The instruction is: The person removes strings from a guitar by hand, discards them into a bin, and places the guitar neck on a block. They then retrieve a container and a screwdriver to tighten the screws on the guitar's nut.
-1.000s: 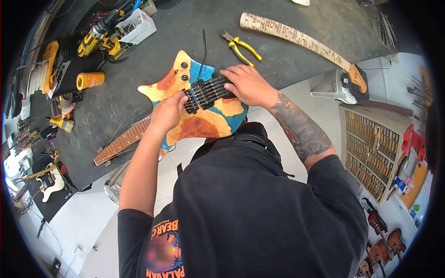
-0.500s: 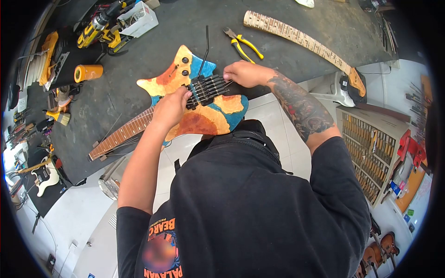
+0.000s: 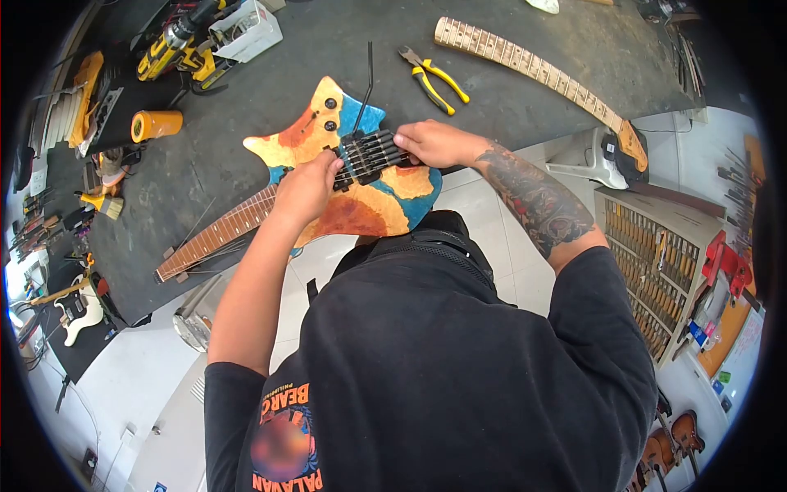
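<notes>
An electric guitar (image 3: 348, 215) with a blue, tan and orange-brown body lies across the bench edge, its neck (image 3: 217, 234) pointing lower left. A black tremolo bridge (image 3: 370, 156) with a long upright bar (image 3: 370, 82) is fitted on the body. My left hand (image 3: 307, 190) rests over the neck end of the body, fingers curled and thumb beside the bridge; what it pinches is hidden. At the bridge's tail end, my right hand (image 3: 438, 143) has its thumb and fingers closed on the bolt-like rear parts.
Yellow-black cutting pliers (image 3: 433, 79) lie beyond my right hand. A loose guitar neck (image 3: 533, 66) runs along the bench's right side. At left stand a yellow drill (image 3: 168, 51), a white box (image 3: 246, 34), an orange roll (image 3: 156, 126) and a brush (image 3: 106, 203).
My right hand has shifted slightly lower and closer onto the bridge's tail end. My left hand stays beside the bridge. The view has moved a little.
</notes>
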Available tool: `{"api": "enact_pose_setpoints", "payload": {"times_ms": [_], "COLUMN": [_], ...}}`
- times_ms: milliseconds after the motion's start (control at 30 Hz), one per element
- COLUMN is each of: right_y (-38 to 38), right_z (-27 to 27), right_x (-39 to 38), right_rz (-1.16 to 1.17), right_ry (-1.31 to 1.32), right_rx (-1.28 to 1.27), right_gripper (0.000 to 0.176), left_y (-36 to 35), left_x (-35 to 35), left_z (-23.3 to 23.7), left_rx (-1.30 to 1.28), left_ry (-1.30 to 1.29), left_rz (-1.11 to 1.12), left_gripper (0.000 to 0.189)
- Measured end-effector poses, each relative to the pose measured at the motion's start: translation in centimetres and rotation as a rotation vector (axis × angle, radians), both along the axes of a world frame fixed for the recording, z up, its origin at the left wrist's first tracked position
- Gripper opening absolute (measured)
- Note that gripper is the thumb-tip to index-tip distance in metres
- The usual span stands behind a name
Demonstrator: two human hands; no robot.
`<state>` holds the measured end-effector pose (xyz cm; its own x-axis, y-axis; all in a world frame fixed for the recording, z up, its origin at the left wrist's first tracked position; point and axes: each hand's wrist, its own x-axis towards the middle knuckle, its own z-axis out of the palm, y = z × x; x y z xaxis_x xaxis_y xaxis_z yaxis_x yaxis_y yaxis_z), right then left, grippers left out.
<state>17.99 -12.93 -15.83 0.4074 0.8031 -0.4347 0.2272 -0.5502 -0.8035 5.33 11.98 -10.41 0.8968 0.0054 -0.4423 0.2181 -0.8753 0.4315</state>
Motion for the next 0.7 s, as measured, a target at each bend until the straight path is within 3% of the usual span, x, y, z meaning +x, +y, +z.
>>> {"api": "enact_pose_setpoints", "payload": {"times_ms": [100, 200, 400, 700], "right_y": [0.5, 0.5, -0.4, -0.5], "right_z": [-0.8, -0.9, -0.3, -0.5], "right_x": [-2.1, -3.0, -1.8, -1.7], "right_rz": [-0.183, -0.329, -0.164, -0.035], "right_ry": [-0.199, -0.147, 0.050, -0.119], "right_rx": [0.054, 0.066, 0.019, 0.008], "right_gripper": [0.038, 0.038, 0.036, 0.035], "left_y": [0.0, 0.2, 0.3, -0.1], "left_x": [-0.1, -0.3, -0.2, 0.2], "left_z": [-0.1, -0.5, -0.7, -0.2], "left_rx": [-0.002, -0.017, -0.029, -0.026], "left_ry": [0.006, -0.024, -0.030, -0.005], "left_rz": [0.008, -0.007, -0.013, 0.018], "left_gripper": [0.029, 0.030, 0.029, 0.031]}}
